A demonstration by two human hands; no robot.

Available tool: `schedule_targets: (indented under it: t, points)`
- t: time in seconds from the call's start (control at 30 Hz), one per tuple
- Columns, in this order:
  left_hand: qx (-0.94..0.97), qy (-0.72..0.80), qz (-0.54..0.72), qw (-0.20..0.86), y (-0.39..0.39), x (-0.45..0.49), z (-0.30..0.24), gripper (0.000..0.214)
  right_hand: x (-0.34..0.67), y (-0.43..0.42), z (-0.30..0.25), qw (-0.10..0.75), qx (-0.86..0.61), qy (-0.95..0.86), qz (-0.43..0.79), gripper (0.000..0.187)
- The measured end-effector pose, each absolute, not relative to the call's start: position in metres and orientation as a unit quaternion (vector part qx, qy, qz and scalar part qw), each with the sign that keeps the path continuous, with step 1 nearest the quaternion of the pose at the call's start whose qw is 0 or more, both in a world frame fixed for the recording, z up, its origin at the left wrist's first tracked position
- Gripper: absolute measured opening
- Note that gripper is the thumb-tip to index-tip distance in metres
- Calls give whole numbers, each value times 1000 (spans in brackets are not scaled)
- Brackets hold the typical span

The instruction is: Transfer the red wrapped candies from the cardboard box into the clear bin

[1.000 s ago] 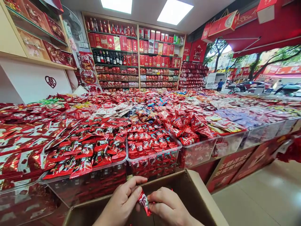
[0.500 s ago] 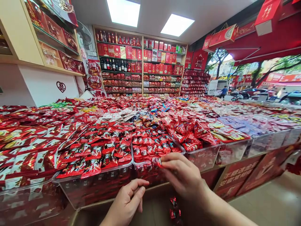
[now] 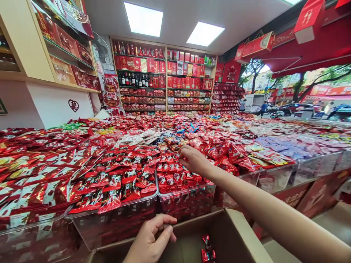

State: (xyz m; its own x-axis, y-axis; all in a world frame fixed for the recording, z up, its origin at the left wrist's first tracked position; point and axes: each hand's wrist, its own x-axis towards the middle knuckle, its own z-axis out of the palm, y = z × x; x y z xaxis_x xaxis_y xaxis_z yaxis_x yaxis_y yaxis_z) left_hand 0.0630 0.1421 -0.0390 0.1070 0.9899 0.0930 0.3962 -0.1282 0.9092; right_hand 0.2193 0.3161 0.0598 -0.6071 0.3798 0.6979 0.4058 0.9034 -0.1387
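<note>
My right hand [image 3: 192, 159] reaches over the clear bin [image 3: 186, 197] of small red wrapped candies [image 3: 178, 177], near its far rows. Its fingers are pinched round a wrapped candy, mostly hidden by the fingertips. Low in front, my left hand [image 3: 155, 237] hovers at the near side of an open cardboard box [image 3: 244, 237], fingers curled toward the thumb. Whatever lies inside that grip, I cannot make out. A few red wrapped candies [image 3: 207, 252] lie on the bottom of the box.
Left of that bin stands another clear bin [image 3: 115, 219] heaped with larger red and black packets. Purple packets [image 3: 276, 146] fill bins on the right. Shelves [image 3: 166, 76] with bottles and red boxes line the back wall. A person [image 3: 263, 108] is outside on the street.
My right hand has moved from the bin's front edge up and forward over the candies, its forearm now stretched across. My left hand stays nearly in place. More of the cardboard box shows.
</note>
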Motion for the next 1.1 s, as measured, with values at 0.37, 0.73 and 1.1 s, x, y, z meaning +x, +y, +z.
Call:
schedule_targets:
  t: [0.37,0.73,1.1]
  points:
    - [646,545,383,373,143,62,-38,19,203,295,62,329,-151,-931,36,8]
    - [641,548,386,373,142,62,-37,18,181,285,54,207,-146,-965,65,6]
    - [641,538,397,377,143,63,-37,18,181,287,55,198,-186,-948,166,19]
